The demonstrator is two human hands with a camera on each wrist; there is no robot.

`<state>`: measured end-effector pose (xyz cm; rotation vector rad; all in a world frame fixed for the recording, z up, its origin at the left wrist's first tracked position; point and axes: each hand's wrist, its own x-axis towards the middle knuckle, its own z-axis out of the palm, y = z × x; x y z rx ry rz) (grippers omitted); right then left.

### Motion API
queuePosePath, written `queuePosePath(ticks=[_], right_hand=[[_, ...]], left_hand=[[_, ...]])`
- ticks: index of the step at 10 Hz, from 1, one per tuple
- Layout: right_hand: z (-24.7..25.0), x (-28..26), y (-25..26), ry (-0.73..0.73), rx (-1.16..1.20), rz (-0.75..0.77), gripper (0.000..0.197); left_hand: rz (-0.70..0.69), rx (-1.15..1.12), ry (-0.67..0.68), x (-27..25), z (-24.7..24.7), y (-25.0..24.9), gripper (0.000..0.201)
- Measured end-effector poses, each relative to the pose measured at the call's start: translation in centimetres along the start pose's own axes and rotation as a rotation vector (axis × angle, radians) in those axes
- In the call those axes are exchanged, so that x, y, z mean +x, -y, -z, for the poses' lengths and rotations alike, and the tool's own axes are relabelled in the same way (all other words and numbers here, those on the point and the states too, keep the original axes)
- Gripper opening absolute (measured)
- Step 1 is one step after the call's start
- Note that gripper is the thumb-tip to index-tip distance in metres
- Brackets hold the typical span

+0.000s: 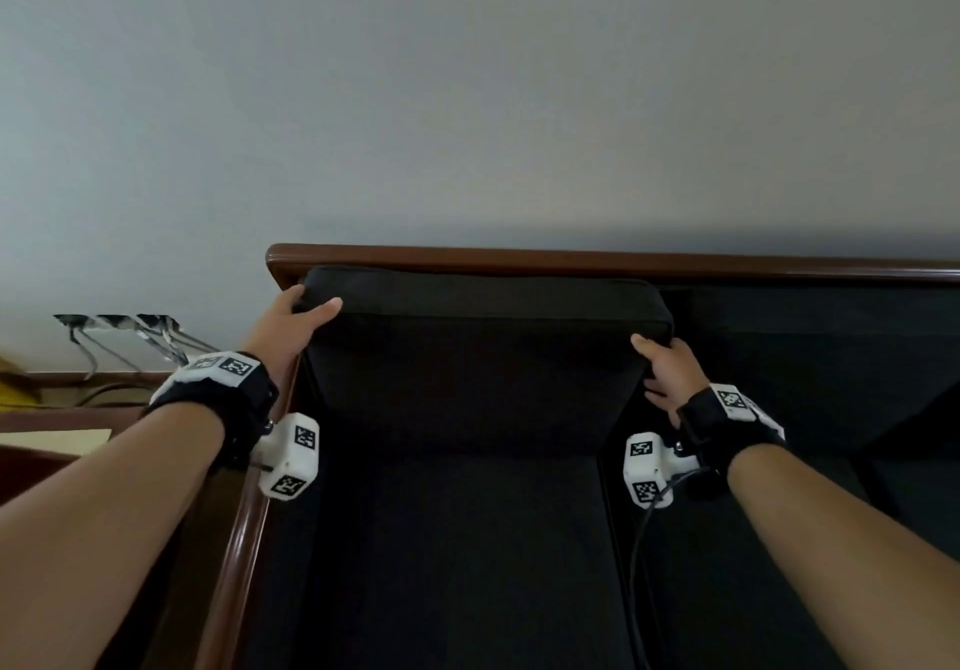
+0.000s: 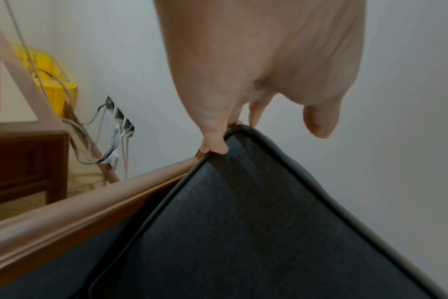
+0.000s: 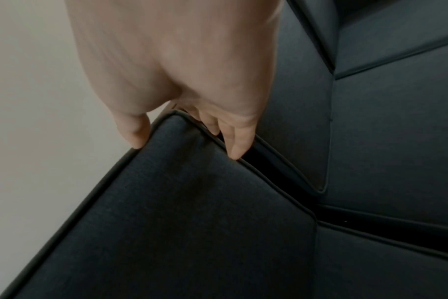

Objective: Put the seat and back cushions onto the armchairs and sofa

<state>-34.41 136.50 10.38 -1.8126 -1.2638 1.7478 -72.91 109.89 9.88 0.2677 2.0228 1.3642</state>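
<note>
A dark grey back cushion stands upright at the left end of the sofa, leaning against its brown wooden back rail. My left hand grips the cushion's top left corner, thumb on the front face and fingers behind. At the top right corner my right hand holds the cushion, thumb on the top edge and fingers down the side. The left wrist view shows the left hand pinching the piped corner. In the right wrist view the right hand clasps its corner. A seat cushion lies below.
Another dark back cushion and seat cushion sit right of the one I hold. The wooden armrest runs along the left. Beyond it are a brown side table, wall sockets with cables and a yellow object.
</note>
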Motion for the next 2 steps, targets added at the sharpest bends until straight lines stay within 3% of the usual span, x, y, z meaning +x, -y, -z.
queuePosePath(ticks=[1,2], right_hand=[[0.6,-2.6,-0.6,-0.016,-0.008,0.015,0.061],[2.5,-5.8,-5.5,-0.061,-0.126,-0.064,0.026]], left_hand=[[-0.046,0.037,-0.037,-2.0,-0.4,0.3,0.074],[0.039,0.031,-0.147,-6.2,-1.2,5.3,0.05]])
